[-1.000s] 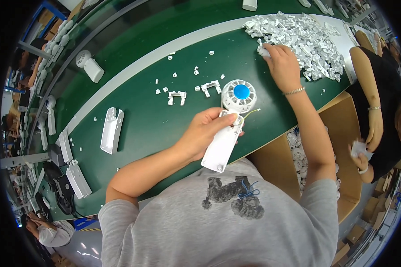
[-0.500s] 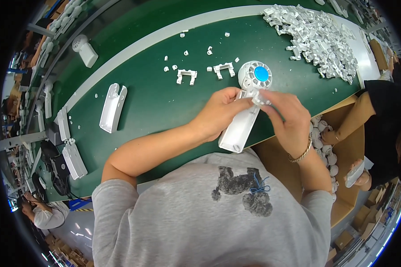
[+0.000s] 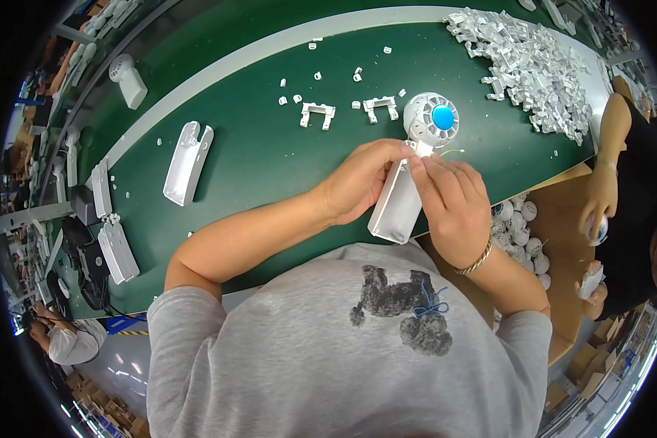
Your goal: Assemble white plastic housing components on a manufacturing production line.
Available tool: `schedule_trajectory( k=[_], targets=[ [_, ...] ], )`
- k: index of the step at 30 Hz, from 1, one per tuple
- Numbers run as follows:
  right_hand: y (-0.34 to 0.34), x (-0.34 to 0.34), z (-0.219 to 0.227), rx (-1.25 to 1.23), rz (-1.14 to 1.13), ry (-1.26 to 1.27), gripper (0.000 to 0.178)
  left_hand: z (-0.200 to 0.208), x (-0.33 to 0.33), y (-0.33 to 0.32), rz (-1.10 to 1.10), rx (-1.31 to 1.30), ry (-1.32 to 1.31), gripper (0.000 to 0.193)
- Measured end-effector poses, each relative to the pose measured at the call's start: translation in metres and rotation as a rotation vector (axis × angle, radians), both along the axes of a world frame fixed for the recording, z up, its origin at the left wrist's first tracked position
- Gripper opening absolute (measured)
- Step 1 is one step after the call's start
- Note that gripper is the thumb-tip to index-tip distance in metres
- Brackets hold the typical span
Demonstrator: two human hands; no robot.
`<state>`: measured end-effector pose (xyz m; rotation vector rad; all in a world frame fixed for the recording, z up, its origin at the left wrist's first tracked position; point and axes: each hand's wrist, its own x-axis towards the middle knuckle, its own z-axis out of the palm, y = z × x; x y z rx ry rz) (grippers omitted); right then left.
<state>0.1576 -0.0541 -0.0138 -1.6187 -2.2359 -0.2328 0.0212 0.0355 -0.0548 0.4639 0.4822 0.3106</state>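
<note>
My left hand (image 3: 359, 181) is closed around the upper part of an open white handle shell (image 3: 397, 212), thumb near its neck. Joined to the shell's far end is a round, slotted white head (image 3: 418, 117) with a blue disc in its middle. With bent fingers, my right hand (image 3: 456, 213) presses a small white plastic bracket (image 3: 420, 148) into the shell just below the head; the fingers partly hide it. A thin pale wire (image 3: 452, 151) sticks out to the right of the neck. Two similar U-shaped brackets (image 3: 317, 114) lie beyond my hands, among several tiny white clips (image 3: 358, 74).
A large heap of white brackets (image 3: 533, 73) covers the far right of the green table (image 3: 248, 146). Another white shell (image 3: 188, 164) lies to the left. At right, a cardboard box (image 3: 562, 266) holds round white heads, beside a co-worker's arm (image 3: 604, 182). A black device (image 3: 86, 266) sits far left.
My right hand has brought the bracket down into the shell's neck, its fingers now pressed on it. The wire has come into view. At right, the co-worker's hand has lifted out of the box.
</note>
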Motion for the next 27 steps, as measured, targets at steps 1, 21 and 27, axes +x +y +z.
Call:
schedule_trajectory(
  k=[1,21,27],
  targets=[
    [-0.001,0.0,0.0,0.001,-0.003,0.0,0.031,0.001,0.001,0.0,0.004,-0.012,-0.012,0.026],
    [-0.006,0.014,0.005,-0.158,-0.058,1.076,0.076,0.007,-0.01,-0.018,-0.13,0.56,0.092,0.034],
    [-0.011,0.016,0.016,0.027,0.039,0.757,0.074,0.017,-0.013,-0.023,-0.103,0.585,0.024,0.034]
  ],
)
